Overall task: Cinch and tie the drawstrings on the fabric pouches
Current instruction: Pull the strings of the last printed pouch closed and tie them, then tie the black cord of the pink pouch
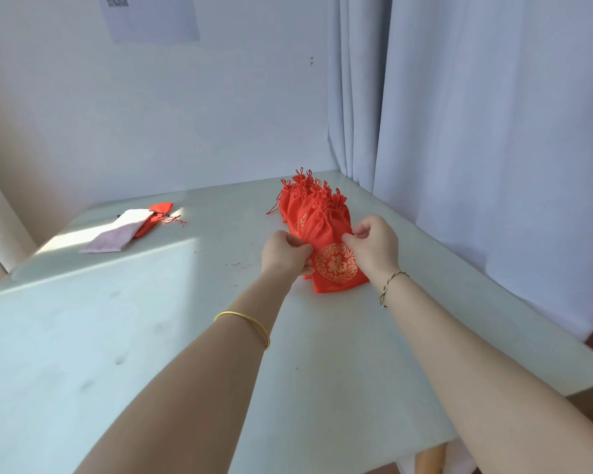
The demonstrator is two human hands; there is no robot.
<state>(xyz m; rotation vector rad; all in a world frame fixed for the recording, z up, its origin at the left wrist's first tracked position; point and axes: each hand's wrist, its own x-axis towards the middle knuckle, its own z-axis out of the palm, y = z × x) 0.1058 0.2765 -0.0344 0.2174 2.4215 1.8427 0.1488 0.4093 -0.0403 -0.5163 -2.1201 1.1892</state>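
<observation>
On the table (151,336), both hands pinch the nearest red pouch (334,265).

The front pouch (336,268) covers most of the row (308,200) behind it, so I can't count those pouches; only their bunched tops show. My left hand (286,253) and right hand (374,244) pinch its sides, and my fingertips are lost against the cloth. I can't tell whether its cord is tied, and its gold motif is too blurred to read. Far left, a red pouch (161,208) lies half under a pale cloth (113,236). A dark bit (119,215) at the cloth's far end is too small to tell. The paper (151,15) on the wall is cut by the top edge, its code a blur. The table (83,336) runs off left and bottom.
</observation>
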